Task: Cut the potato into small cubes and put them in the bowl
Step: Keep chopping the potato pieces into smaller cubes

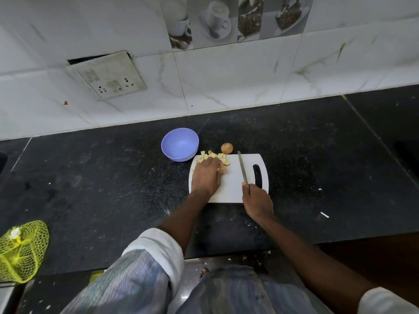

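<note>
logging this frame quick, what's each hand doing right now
Left hand: fingers lie over the potato cubes on the cutting board; whether it grips them cannot be told.
Right hand: holds the knife.
</note>
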